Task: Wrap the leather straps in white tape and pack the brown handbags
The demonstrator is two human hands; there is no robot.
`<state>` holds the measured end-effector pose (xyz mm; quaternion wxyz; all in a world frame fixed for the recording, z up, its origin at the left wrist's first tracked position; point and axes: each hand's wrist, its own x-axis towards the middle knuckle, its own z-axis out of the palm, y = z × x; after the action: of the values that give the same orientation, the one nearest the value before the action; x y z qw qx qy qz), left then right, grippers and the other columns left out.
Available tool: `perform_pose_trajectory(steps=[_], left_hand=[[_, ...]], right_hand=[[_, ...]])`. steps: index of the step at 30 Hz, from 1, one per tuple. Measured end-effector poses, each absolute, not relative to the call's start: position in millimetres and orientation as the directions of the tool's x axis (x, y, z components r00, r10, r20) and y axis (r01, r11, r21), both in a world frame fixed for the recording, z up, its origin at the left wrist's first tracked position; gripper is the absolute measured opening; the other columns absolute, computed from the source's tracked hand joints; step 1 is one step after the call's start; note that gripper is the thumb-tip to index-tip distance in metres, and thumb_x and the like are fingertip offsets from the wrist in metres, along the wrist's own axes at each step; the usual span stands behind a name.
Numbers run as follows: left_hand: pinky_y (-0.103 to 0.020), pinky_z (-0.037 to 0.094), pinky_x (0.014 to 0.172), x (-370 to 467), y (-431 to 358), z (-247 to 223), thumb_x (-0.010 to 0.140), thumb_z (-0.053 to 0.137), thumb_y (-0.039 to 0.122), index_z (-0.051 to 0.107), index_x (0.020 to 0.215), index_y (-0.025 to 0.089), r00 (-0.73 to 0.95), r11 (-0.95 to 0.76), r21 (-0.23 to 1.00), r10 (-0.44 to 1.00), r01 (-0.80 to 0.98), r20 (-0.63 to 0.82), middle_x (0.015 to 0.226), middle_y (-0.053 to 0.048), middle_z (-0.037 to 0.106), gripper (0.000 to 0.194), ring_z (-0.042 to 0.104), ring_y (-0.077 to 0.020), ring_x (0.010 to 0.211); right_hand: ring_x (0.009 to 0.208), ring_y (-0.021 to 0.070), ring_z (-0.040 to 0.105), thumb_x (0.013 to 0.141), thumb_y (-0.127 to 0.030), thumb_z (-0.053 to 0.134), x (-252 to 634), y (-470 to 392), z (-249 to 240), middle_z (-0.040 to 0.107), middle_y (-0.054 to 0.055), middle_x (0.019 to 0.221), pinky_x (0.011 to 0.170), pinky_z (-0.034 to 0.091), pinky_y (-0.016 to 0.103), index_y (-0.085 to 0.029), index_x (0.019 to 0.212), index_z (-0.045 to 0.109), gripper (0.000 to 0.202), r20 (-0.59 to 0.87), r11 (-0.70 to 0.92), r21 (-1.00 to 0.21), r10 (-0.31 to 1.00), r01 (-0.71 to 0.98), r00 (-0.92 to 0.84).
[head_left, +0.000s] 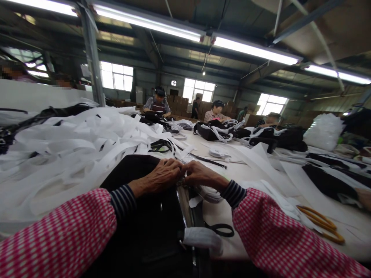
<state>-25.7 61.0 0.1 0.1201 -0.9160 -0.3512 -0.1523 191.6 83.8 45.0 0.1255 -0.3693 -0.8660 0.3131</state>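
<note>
A black bag (pixel 136 227) with a metal zipper (pixel 183 206) lies in front of me. My left hand (pixel 160 175) rests over its upper edge, fingers bent and together. Against its fingertips is my right hand (pixel 201 173), its fingers curled in a pinch at the top end of the zipper. What the fingers hold there is too small and hidden to name. A white-wrapped strap (pixel 203 237) is fastened to the bag by a metal ring, and a black loop (pixel 223 230) lies to its right.
White strips (pixel 75 146) pile up at the left. Yellow-handled scissors (pixel 321 222) lie at the right. Black bags (pixel 205 131) stand across the table, with people behind them. A hand (pixel 363 197) shows at the right edge.
</note>
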Motion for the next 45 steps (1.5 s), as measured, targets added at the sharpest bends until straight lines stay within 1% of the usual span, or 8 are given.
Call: perform_pose_trajectory(steps=[4, 7, 13, 16, 19, 29, 37, 45], left_hand=[[-0.046, 0.042, 0.101, -34, 60, 3, 0.102, 0.048, 0.012, 0.062, 0.109, 0.016, 0.691, -0.703, -0.139, 0.609, 0.697, 0.389, 0.144, -0.015, 0.055, 0.016, 0.050, -0.0297, 0.126], [-0.048, 0.045, 0.100, -37, 61, 8, 0.101, 0.048, 0.015, 0.061, 0.100, 0.016, 0.620, -0.670, -0.039, 0.661, 0.741, 0.423, 0.143, -0.015, 0.055, 0.013, 0.051, -0.0310, 0.128], [-0.044, 0.047, 0.103, -30, 49, 35, 0.095, 0.053, 0.023, 0.056, 0.088, 0.018, 0.389, -0.643, 0.436, 0.747, 0.629, 0.540, 0.129, -0.013, 0.062, 0.009, 0.056, -0.0283, 0.125], [-0.032, 0.053, 0.076, -21, 36, 39, 0.095, 0.056, 0.040, 0.058, 0.089, 0.018, 0.305, -0.449, 0.796, 0.888, 0.406, 0.345, 0.094, -0.007, 0.070, 0.023, 0.067, -0.0220, 0.091], [-0.026, 0.052, 0.066, -15, 30, 31, 0.089, 0.068, 0.046, 0.061, 0.088, 0.016, 0.330, -0.195, 0.971, 0.933, 0.137, 0.141, 0.084, -0.006, 0.072, 0.031, 0.070, -0.0186, 0.079], [-0.031, 0.057, 0.088, -23, 34, 20, 0.075, 0.089, 0.035, 0.078, 0.097, 0.011, 0.334, -0.037, 0.987, 0.938, -0.158, 0.089, 0.098, -0.013, 0.078, 0.034, 0.074, -0.0216, 0.091], [-0.029, 0.056, 0.072, -11, 31, 14, 0.064, 0.093, 0.035, 0.081, 0.085, 0.014, 0.171, -0.124, 0.988, 0.975, -0.093, 0.139, 0.080, -0.006, 0.078, 0.032, 0.070, -0.0182, 0.073], [-0.029, 0.058, 0.079, -11, 33, 7, 0.069, 0.091, 0.041, 0.082, 0.087, 0.013, 0.169, -0.139, 0.986, 0.974, -0.091, 0.153, 0.085, -0.009, 0.080, 0.035, 0.073, -0.0199, 0.079]], right_hand=[[0.051, 0.0110, 0.056, 0.074, -0.011, 0.069, 195, 85, 45, 0.061, -0.004, 0.060, 0.050, 0.039, 0.020, -0.012, 0.093, 0.075, 0.021, -0.033, 0.485, -0.709, 0.702, 0.512, -0.711], [0.051, 0.0103, 0.056, 0.075, -0.010, 0.068, 194, 84, 44, 0.062, -0.004, 0.060, 0.049, 0.040, 0.019, -0.011, 0.095, 0.073, 0.021, -0.022, 0.457, -0.740, 0.716, 0.493, -0.698], [0.050, 0.0108, 0.056, 0.073, -0.013, 0.070, 190, 82, 41, 0.064, -0.003, 0.059, 0.049, 0.043, 0.020, -0.012, 0.090, 0.072, 0.018, -0.019, 0.329, -0.859, 0.745, 0.392, -0.667], [0.051, 0.0109, 0.058, 0.073, -0.021, 0.072, 195, 81, 40, 0.066, -0.001, 0.061, 0.049, 0.042, 0.020, -0.012, 0.084, 0.073, 0.014, -0.025, 0.244, -0.922, 0.734, 0.299, -0.678], [0.054, 0.0101, 0.058, 0.072, -0.027, 0.078, 204, 77, 44, 0.068, 0.001, 0.064, 0.049, 0.037, 0.018, -0.010, 0.081, 0.076, 0.019, -0.058, 0.202, -0.936, 0.717, 0.287, -0.694], [0.068, 0.0123, 0.065, 0.064, -0.024, 0.090, 219, 58, 44, 0.076, 0.007, 0.094, 0.052, 0.049, 0.018, -0.011, 0.105, 0.079, 0.045, -0.098, 0.027, -0.988, 0.641, 0.151, -0.761], [0.074, 0.0163, 0.070, 0.060, -0.020, 0.091, 214, 54, 34, 0.078, 0.009, 0.097, 0.057, 0.053, 0.020, -0.013, 0.107, 0.078, 0.049, -0.039, -0.054, -0.999, 0.681, 0.002, -0.731], [0.055, 0.0107, 0.057, 0.074, -0.035, 0.084, 196, 48, 21, 0.070, 0.002, 0.070, 0.049, 0.044, 0.020, -0.013, 0.087, 0.076, 0.027, 0.187, 0.183, -0.981, 0.803, -0.066, -0.566]])
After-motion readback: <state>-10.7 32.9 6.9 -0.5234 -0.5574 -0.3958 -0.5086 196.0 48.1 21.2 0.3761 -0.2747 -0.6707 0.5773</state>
